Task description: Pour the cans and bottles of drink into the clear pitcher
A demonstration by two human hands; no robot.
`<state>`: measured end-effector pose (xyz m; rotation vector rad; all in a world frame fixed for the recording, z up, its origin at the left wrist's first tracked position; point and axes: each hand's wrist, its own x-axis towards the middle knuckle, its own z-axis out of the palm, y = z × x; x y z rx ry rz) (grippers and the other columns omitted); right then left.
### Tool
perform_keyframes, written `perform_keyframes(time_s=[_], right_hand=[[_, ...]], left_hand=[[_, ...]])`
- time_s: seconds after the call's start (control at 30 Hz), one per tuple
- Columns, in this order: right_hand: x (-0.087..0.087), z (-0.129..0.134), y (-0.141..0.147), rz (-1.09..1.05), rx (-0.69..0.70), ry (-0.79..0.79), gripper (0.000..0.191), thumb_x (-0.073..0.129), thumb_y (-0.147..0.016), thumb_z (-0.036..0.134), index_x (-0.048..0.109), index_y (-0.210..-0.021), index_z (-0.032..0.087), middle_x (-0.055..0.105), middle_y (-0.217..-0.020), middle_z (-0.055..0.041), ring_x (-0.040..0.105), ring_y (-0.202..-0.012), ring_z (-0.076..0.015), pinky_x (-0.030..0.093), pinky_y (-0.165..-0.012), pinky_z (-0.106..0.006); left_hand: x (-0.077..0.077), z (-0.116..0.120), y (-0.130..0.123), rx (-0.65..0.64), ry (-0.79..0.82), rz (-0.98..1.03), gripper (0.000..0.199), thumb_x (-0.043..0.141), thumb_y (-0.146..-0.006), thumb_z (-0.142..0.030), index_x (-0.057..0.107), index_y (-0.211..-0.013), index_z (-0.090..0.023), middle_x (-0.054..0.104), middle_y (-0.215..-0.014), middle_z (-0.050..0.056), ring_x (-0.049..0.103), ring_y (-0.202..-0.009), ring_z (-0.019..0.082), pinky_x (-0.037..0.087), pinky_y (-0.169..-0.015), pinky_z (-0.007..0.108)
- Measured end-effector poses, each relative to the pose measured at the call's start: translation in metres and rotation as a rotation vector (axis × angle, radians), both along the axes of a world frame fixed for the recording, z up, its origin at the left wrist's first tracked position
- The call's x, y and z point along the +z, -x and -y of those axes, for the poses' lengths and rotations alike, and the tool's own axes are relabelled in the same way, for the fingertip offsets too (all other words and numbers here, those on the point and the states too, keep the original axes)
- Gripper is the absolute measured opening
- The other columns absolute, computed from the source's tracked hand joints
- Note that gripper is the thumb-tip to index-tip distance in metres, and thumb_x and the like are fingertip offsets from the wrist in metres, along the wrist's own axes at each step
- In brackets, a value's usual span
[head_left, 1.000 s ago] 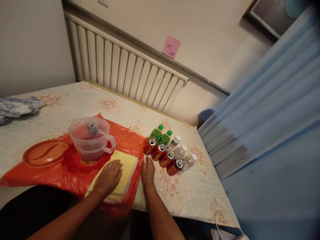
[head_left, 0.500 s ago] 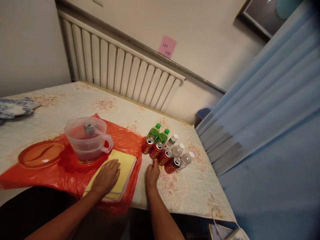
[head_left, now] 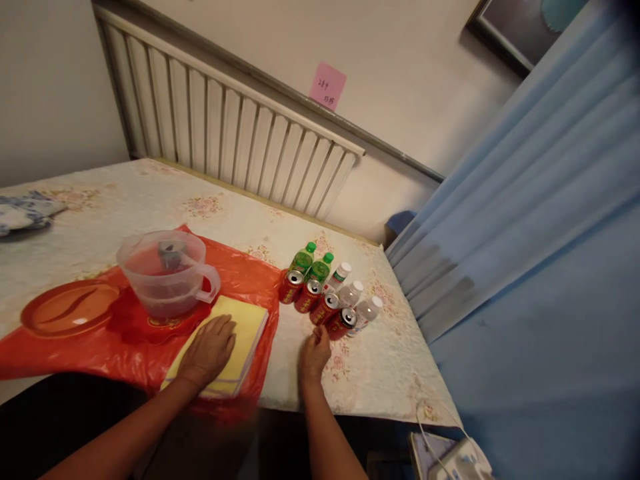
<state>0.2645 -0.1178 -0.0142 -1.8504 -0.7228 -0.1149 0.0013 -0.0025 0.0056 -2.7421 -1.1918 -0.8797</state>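
Observation:
My left hand (head_left: 209, 350) lies flat, fingers stretched out, on a stack of folded yellow cloths (head_left: 250, 327). My right hand (head_left: 315, 355) hovers over the tablecloth just in front of a row of several red drink cans (head_left: 324, 310). Its fingers are curled in, and I see nothing in them; the fingertips are close to the two right-hand cans. Behind the cans stand two green-capped bottles (head_left: 319, 270) and three clear bottles with white caps (head_left: 369, 312). A clear plastic jug (head_left: 165, 287) with a handle, a grey object inside, sits left of the cloths.
Red plastic sheeting (head_left: 240, 267) lies under the jug and cloths. On its left is an orange oval plate (head_left: 70, 308). The floral tablecloth (head_left: 230, 227) reaches back to a radiator (head_left: 215, 120). A blue curtain (head_left: 500, 220) hangs at the right. Blue-and-white fabric (head_left: 27, 213) lies far left.
My right hand has moved slightly right along the cans, and its fingers are now curled in. My left hand stays on the cloths. The whole view has shifted a little.

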Motion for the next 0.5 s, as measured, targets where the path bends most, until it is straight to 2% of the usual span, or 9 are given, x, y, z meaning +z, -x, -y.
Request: perform_keyframes(time_s=[0.27,0.5], right_hand=[[0.0032,0.0038,-0.0076,0.004,-0.008,0.033,0.052,0.043,-0.087,0.021,0.063,-0.133,0.006,0.069,-0.127,-0.0223,0.068,-0.115,-0.0286,0.049,-0.101,-0.039],[0.0018,0.0003,-0.0082,-0.008,-0.028,-0.003,0.049,0.044,-0.086,0.022,0.066,-0.127,0.007,0.072,-0.12,-0.0219,0.07,-0.108,-0.0285,0.051,-0.096,-0.039]], left_hand=[[-0.0018,-0.001,0.0007,-0.004,0.009,0.004,0.033,0.044,-0.096,-0.027,0.066,-0.116,-0.014,0.067,-0.129,0.019,0.06,-0.122,0.032,0.045,-0.108,0.05],[-0.0021,-0.0017,0.0006,-0.008,0.005,-0.004,0.035,0.043,-0.097,-0.029,0.067,-0.116,-0.012,0.067,-0.128,0.019,0.059,-0.122,0.033,0.044,-0.109,0.049]])
